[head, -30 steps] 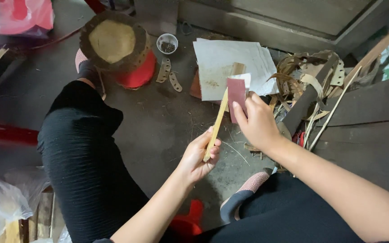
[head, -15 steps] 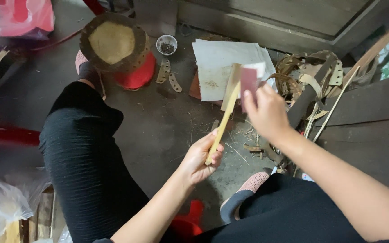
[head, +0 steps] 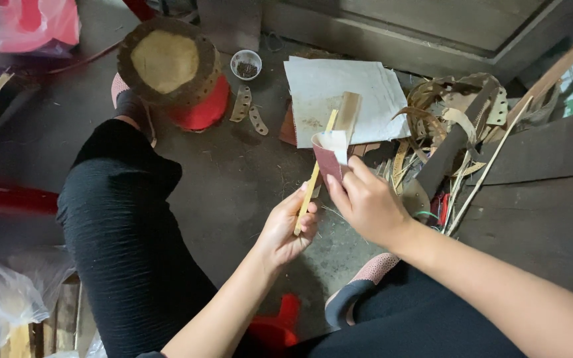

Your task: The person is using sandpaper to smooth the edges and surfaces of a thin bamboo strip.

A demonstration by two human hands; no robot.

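Note:
My left hand [head: 285, 229] grips the lower end of a thin pale bamboo strip [head: 316, 174] that slants up and away over the floor. My right hand [head: 367, 202] pinches a folded piece of dark red sandpaper [head: 331, 158] against the middle of the strip. Both hands are over the concrete floor between my knees.
Sheets of pale paper [head: 339, 96] lie beyond the strip. A red stool with a round woven pad [head: 170, 69] stands at upper left, a small cup [head: 246, 64] beside it. A heap of bamboo scraps [head: 455, 126] lies right, next to dark wooden planks [head: 545, 199]. Plastic bags sit at the left edges.
My right hand slid the sandpaper up the strip toward its far end, then back down to the middle. My left hand kept its hold on the strip.

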